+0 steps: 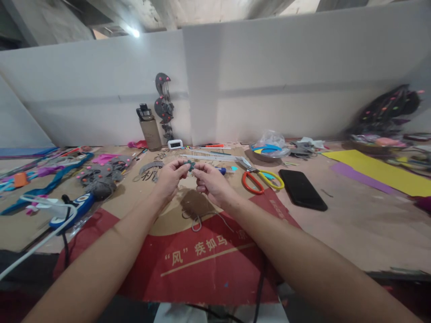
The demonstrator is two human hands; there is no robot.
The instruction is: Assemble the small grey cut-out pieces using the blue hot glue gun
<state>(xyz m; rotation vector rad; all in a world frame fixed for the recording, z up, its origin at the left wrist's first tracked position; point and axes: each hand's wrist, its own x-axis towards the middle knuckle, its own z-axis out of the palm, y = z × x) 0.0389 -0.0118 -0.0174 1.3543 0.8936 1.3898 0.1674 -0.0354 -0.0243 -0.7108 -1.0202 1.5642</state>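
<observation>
Forearms (111,251) closest, reaching over red-and-tan cardboard (198,285). Left hand (173,178) and right hand (213,183) both pinching a small dark green piece (190,165), held between their fingertips. Grey cord (196,224) below the hands; scissors (257,171) right of right hand, phone (302,189) past those.

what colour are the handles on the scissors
One handle is red-orange, the other handle yellow; best seen in the head view.

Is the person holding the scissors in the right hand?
No, the scissors lie beside the black phone, while the right hand has its fingertips at a small dark green piece.
</observation>
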